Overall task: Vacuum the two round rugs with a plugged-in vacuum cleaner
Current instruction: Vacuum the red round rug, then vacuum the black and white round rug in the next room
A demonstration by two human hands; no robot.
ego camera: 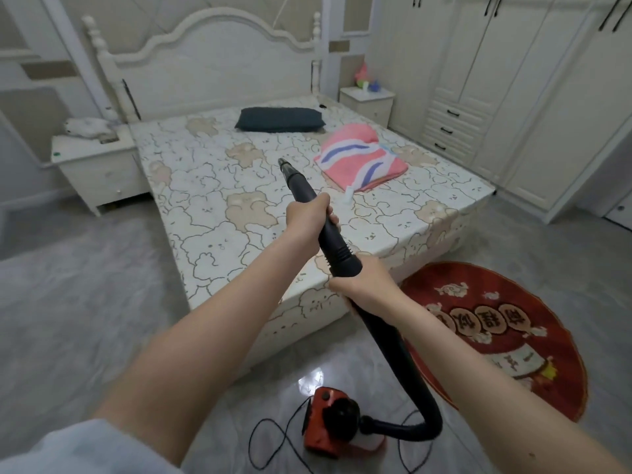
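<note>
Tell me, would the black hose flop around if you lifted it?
Probably. The hose already bends in a loop near the vacuum, so it looks floppy. The nozzle end stays straight above the hands, so that part seems stiff.

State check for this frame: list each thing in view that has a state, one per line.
Left hand: grips the black vacuum wand, nozzle raised over the bed.
Right hand: grips the black hose.
Orange vacuum body: on the floor.
Red round rug: flat on the floor.
White wardrobe doors: closed.
</note>
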